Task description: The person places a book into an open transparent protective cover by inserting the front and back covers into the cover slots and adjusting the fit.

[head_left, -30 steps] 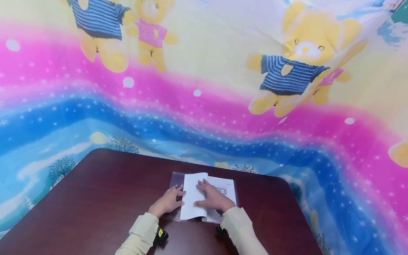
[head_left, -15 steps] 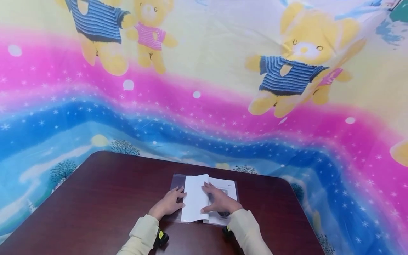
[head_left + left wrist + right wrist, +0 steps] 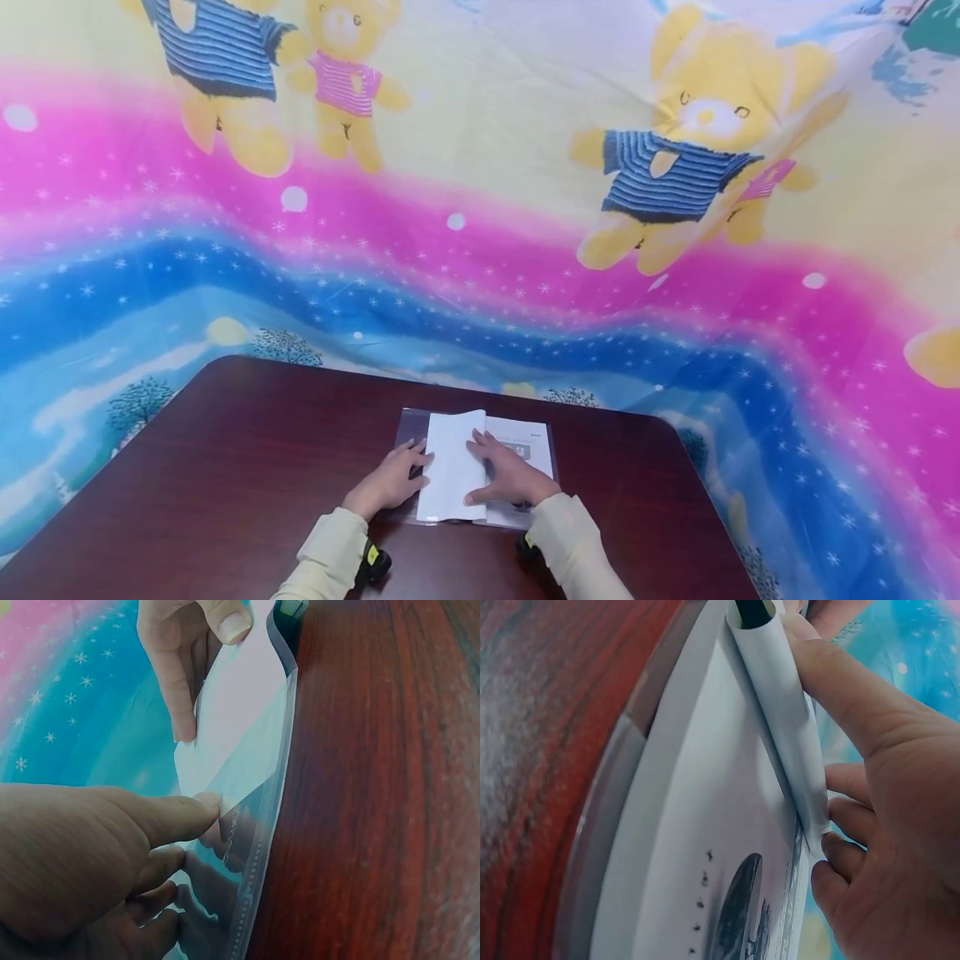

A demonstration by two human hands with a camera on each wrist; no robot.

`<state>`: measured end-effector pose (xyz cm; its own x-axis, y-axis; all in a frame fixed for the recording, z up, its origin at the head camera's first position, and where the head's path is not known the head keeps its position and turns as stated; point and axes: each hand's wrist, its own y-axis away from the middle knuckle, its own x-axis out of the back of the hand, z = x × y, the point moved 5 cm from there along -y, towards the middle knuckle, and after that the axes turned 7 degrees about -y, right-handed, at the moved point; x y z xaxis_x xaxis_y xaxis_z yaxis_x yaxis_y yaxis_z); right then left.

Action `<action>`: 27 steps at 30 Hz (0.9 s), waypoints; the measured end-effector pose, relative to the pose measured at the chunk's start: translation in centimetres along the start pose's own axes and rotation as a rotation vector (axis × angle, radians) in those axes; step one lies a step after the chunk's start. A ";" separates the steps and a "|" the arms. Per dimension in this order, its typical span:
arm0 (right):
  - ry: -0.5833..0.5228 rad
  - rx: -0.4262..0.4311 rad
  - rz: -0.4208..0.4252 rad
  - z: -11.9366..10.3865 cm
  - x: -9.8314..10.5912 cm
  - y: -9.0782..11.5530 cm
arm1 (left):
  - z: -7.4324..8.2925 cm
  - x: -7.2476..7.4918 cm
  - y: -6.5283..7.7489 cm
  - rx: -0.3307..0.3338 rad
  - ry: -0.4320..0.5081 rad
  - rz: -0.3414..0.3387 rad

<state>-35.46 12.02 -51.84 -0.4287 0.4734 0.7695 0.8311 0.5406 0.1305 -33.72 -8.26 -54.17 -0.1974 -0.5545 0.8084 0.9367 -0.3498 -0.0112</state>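
A booklet lies on the table in a clear plastic cover (image 3: 411,423). Its white leaf (image 3: 452,467) is turned over to the left, while a printed page (image 3: 537,454) shows at the right. My left hand (image 3: 387,482) touches the leaf's left edge. In the left wrist view, the thumb (image 3: 199,816) is at the leaf's corner, partly under the clear plastic (image 3: 259,825). My right hand (image 3: 516,475) rests with spread fingers across the leaf's curved fold. The right wrist view shows the rolled bend (image 3: 776,697) beside the thumb, above a printed dark picture (image 3: 739,911).
The dark red-brown table (image 3: 277,475) has rounded far corners. Behind it hangs a cloth backdrop (image 3: 465,275) printed with bears and snowflakes. Black wrist cameras (image 3: 373,563) sit by both cream sleeves (image 3: 573,533).
My right hand has slid a little right across the leaf toward its fold. My left hand stays at the left edge. The whole head view has shifted slightly.
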 end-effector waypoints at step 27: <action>0.035 -0.004 -0.029 -0.5 -1.3 -0.8 | 0.1 0.2 0.5 -0.029 -0.031 0.038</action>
<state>-35.40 10.60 -52.63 -0.4395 0.4328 0.7871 0.8201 0.5508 0.1550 -33.23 -8.42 -53.95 -0.1527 -0.5440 0.8251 0.9344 -0.3513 -0.0587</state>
